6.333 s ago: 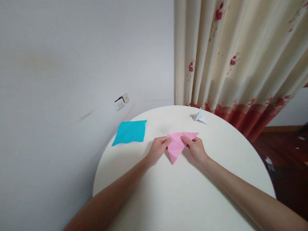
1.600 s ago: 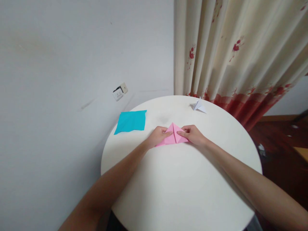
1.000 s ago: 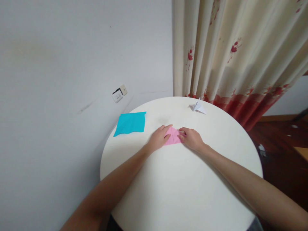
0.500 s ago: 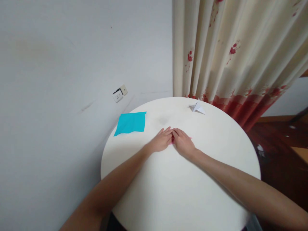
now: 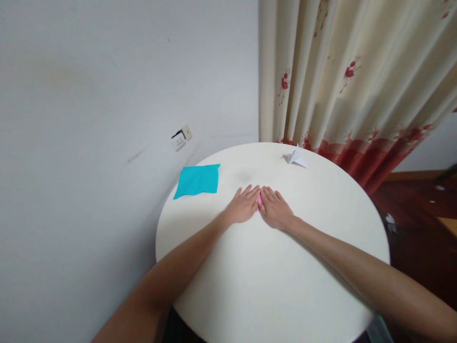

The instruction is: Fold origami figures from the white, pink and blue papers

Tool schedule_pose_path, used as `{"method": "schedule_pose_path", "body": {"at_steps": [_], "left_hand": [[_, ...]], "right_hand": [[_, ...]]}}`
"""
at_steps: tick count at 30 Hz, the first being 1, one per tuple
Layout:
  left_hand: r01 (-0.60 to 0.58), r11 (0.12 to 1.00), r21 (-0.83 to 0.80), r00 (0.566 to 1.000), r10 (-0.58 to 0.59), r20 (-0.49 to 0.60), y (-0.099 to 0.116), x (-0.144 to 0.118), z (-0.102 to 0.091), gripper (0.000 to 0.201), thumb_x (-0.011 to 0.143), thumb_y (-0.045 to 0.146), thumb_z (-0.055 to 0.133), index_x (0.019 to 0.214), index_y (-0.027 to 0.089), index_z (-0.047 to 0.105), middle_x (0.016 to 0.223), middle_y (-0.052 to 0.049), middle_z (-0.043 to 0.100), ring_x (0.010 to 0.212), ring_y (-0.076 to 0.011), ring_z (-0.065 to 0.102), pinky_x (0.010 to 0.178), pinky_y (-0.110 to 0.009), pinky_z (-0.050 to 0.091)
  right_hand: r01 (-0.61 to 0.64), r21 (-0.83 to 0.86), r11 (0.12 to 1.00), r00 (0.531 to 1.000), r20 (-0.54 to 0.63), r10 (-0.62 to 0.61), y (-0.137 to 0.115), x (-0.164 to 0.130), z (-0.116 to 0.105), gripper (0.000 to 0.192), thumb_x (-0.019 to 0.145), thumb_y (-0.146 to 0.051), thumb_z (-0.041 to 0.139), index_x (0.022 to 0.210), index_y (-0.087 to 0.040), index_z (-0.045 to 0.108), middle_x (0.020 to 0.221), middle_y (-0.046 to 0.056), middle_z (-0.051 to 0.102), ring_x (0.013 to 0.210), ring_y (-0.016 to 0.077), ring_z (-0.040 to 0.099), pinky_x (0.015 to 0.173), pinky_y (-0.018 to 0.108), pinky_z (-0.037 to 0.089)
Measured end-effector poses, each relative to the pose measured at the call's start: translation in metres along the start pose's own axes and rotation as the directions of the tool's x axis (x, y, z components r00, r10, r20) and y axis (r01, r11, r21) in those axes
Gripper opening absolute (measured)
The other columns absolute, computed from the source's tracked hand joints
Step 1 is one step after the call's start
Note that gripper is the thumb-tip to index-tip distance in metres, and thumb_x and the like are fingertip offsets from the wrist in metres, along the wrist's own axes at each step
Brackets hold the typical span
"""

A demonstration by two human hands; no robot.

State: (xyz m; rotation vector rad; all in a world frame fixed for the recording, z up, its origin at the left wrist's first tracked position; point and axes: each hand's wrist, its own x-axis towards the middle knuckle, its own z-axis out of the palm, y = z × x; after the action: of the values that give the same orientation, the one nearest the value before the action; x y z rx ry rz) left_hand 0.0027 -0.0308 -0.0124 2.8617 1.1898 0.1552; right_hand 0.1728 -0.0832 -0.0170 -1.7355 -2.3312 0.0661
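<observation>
Side by side near the middle of the round white table (image 5: 246, 267), both hands lie flat over a piece of pink paper (image 5: 259, 202). Only a narrow strip of the paper shows between them; the rest is covered. My left hand (image 5: 244, 205) rests palm down with its fingers stretched out on the paper's left side. On the right side my right hand (image 5: 275, 207) presses down in the same way, fingers extended. Neither hand grips anything.
A blue sheet of paper (image 5: 198, 180) lies at the table's left edge. Toward the back right stands a folded white paper shape (image 5: 296, 157). A wall with a socket (image 5: 178, 141) is on the left, and a flowered curtain (image 5: 328, 95) hangs behind.
My right hand's fingers have straightened and spread from a curled pose and now lie flat. The pink edge that showed right of that hand is now covered. The view has shifted slightly.
</observation>
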Motion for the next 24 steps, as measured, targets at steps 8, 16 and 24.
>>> {"method": "schedule_pose_path", "body": {"at_steps": [8,16,24], "left_hand": [[-0.026,1.0,-0.008,0.999,0.026,0.024,-0.017,-0.003,-0.002,0.057,0.101,0.048,0.025,0.155,0.03,0.022,0.162,-0.004,0.022,0.15,-0.0293,0.012,0.118,-0.057,0.014],[0.057,0.998,-0.04,0.997,-0.055,0.049,-0.021,-0.001,-0.005,0.058,0.101,0.05,0.023,0.155,0.03,0.022,0.162,-0.002,0.023,0.15,-0.0304,0.013,0.117,-0.06,0.015],[0.149,0.988,-0.027,0.988,-0.148,0.039,-0.022,-0.001,-0.006,0.054,0.101,0.05,0.023,0.153,0.036,0.026,0.163,-0.001,0.02,0.15,-0.034,0.014,0.116,-0.064,0.014]], "right_hand": [[0.026,0.013,1.0,1.0,0.01,-0.026,0.004,-0.001,0.001,0.067,0.101,-0.044,0.019,0.153,-0.002,0.025,0.16,0.018,0.022,0.15,0.0276,0.016,0.12,0.047,0.013],[0.0,0.024,1.0,0.999,0.04,0.0,0.008,0.0,0.0,0.065,0.102,-0.043,0.017,0.153,-0.003,0.025,0.161,0.016,0.019,0.15,0.0269,0.013,0.12,0.05,0.012],[-0.077,0.021,0.997,0.995,0.068,0.076,0.023,0.003,-0.002,0.064,0.101,-0.042,0.018,0.155,-0.008,0.022,0.162,0.015,0.016,0.15,0.0279,0.011,0.119,0.054,0.012]]}}
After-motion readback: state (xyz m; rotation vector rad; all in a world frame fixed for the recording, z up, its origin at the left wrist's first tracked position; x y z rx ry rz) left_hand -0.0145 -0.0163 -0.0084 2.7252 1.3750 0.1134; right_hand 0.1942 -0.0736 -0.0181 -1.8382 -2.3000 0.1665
